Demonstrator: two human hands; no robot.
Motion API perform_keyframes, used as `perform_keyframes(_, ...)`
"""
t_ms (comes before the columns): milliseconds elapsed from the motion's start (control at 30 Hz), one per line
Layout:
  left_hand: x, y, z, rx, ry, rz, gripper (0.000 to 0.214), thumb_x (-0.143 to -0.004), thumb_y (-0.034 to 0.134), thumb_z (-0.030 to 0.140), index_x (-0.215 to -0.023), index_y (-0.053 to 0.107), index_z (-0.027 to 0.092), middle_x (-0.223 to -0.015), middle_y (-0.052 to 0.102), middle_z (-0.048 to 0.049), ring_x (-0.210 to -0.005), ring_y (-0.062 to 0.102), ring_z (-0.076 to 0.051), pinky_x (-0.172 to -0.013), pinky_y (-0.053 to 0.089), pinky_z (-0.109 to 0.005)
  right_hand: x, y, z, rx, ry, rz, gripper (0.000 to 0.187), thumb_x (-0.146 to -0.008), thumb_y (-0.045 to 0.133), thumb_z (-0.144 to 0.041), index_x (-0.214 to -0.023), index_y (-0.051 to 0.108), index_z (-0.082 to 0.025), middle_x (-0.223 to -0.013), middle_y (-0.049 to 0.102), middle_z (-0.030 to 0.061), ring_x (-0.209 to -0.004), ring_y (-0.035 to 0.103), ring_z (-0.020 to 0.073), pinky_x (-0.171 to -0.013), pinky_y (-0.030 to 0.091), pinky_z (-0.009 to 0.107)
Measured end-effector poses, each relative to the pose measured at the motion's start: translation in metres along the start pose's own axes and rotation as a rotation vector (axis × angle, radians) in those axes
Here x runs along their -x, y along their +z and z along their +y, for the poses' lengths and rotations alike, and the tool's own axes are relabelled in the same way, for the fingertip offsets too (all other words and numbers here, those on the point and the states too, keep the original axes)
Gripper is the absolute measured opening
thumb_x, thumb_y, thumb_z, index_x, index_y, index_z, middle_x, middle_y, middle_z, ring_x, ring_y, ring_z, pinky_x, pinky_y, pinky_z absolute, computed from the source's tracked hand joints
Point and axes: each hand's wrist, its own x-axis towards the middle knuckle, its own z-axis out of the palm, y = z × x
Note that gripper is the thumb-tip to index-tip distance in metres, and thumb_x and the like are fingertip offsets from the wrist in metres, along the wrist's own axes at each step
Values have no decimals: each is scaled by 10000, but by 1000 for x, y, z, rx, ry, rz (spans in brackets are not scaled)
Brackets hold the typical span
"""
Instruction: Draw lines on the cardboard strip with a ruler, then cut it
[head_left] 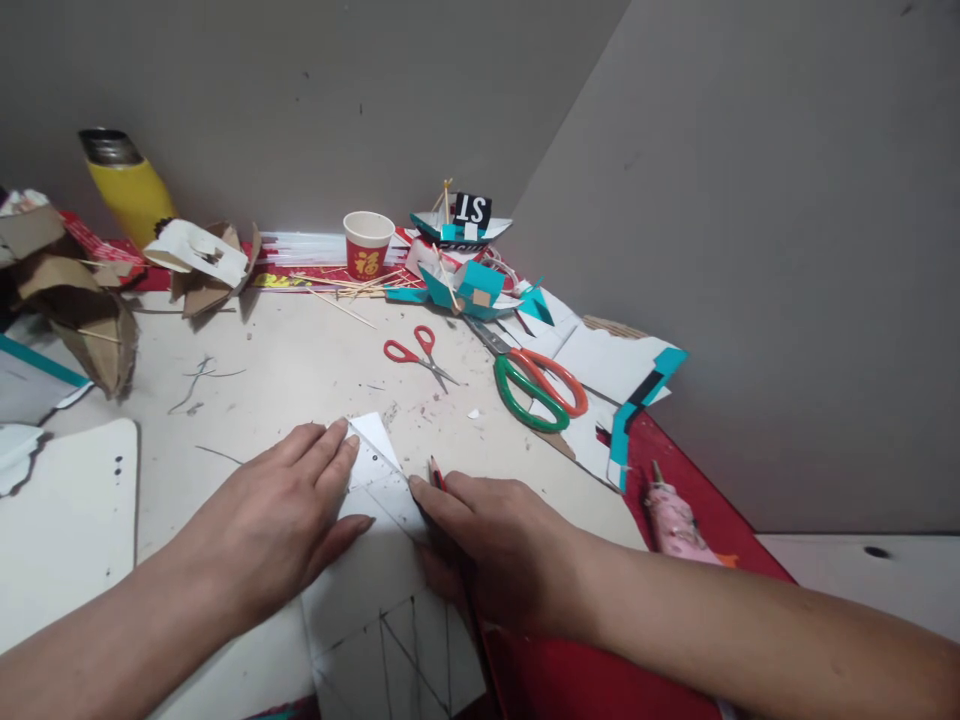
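A piece of white card (409, 630) with pencil lines and dots drawn on it lies in front of me. Across its far end runs a clear straight-edged strip (379, 450), perhaps a ruler, on a slant. My left hand (289, 505) lies over the card's left side, fingers stretched out and fingertips pressing at the strip's far end. My right hand (487, 535) is closed at the right edge, its thumb and index finger by the strip's near end. A red and black pencil (436, 474) sticks up from that hand's fingers, tip pointing away from me.
Small red-handled scissors (423, 358) and large green-and-orange scissors (534, 385) lie beyond the hands. Behind them stand card boats (469, 285), a paper cup (368, 245) and thin sticks. Brown cardboard pieces (79, 300) and a yellow bottle (127, 190) are left; a pink tube (679, 520) is right.
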Motion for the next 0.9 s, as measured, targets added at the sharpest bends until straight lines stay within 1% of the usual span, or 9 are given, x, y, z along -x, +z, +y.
perform_keyframes(167,0,0,0,20,-17,-14,571,-969,551,428,-1337,625,-2,-1371,649,-256,-1218,606,-397,-945,572,-490,0,1,0,5,-8,-1,461,-853,546,-313,-1243,613,-78,-881,705,132,-678,651,227,-571,488,323)
perform_keyframes(333,-1,-1,1,-17,12,11,547,-978,517,383,-1308,637,-36,-1340,663,-272,-1181,625,-401,-918,583,-495,0,-1,-1,2,7,-38,452,-873,533,-322,-1245,613,-78,-895,707,140,-704,676,246,-588,502,341)
perform_keyframes(433,-2,-2,2,-32,36,32,528,-959,540,351,-1273,657,-58,-1304,682,-281,-1137,644,-409,-889,598,-497,0,-1,-1,3,9,-49,457,-882,527,-321,-1258,607,-75,-919,711,146,-714,682,252,-592,503,348)
perform_keyframes(567,-4,-2,2,-36,58,61,516,-933,563,309,-1249,664,-86,-1265,697,-296,-1105,656,-426,-870,606,-519,-1,-1,-1,5,1,-37,462,-875,535,-313,-1254,613,-61,-901,710,147,-707,679,252,-589,497,347)
perform_keyframes(700,-4,-2,2,-28,65,78,512,-929,563,306,-1237,672,-88,-1250,704,-298,-1092,661,-438,-851,613,-532,-2,-2,-1,7,0,-32,452,-870,559,-322,-1242,617,-71,-895,714,140,-703,672,240,-585,493,333)
perform_keyframes(833,-4,-2,1,-30,80,84,505,-928,566,306,-1227,677,-86,-1245,706,-297,-1087,662,-438,-852,614,-535,2,-3,3,-27,-26,2,390,-870,571,-324,-1182,632,-97,-903,725,138,-698,664,222,-584,494,319)
perform_keyframes(900,-4,-2,1,-28,83,87,506,-928,571,314,-1224,677,-82,-1245,706,-297,-1093,661,-434,-861,612,-531,2,-4,8,-88,-66,67,349,-890,563,-304,-1174,633,-114,-896,729,124,-688,659,208,-583,496,311)
